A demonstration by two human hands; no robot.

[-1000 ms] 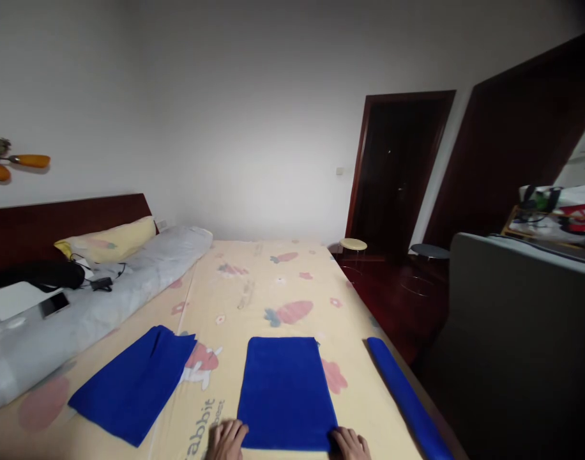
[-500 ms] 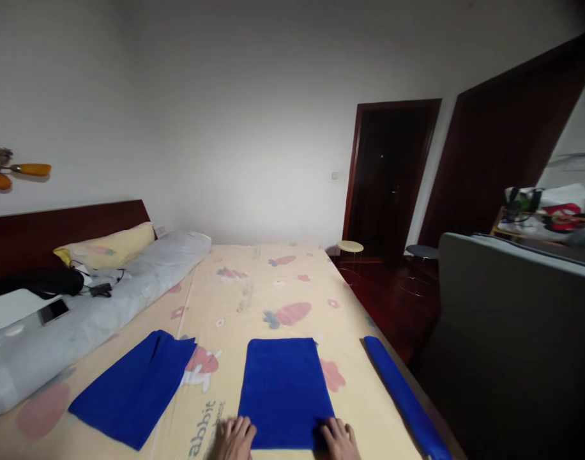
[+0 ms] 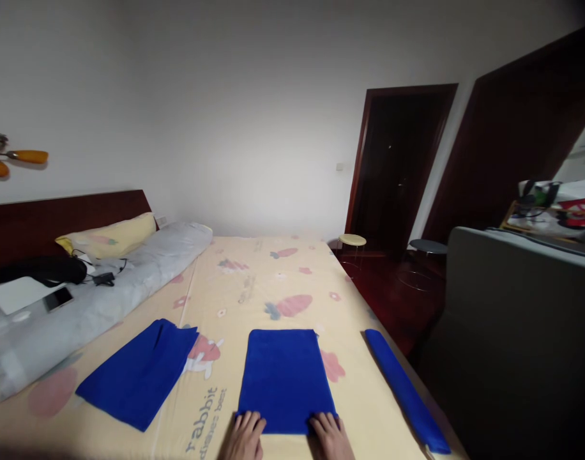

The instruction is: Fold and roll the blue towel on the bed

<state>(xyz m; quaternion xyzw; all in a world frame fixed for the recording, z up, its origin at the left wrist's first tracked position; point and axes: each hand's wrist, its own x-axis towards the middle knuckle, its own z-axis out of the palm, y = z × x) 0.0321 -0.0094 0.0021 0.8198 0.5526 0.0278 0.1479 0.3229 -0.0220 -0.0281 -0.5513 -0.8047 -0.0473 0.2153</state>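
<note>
A folded blue cloth lies flat on the bed in front of me, roughly rectangular. At its near left corner is my left hand, with bent fingers closed on the edge. My right hand grips the near right part in the same way, fingertips curled on the fabric. Both thumbs are largely hidden. Another folded blue cloth lies at an angle to the left, its layers slightly uneven at the far end. To the right, a long, narrow blue cloth roll rests along the bed's edge.
The bed sheet is pale yellow with carrot and rabbit prints. On the left are a grey bundle, a phone, a black bag and a pillow. A dark grey panel stands right of the bed; stools stand beyond.
The view has shifted slightly, so the bed and cloths sit a little higher. My right hand has moved a little inward along the cloth's near edge; the cloths keep their places.
</note>
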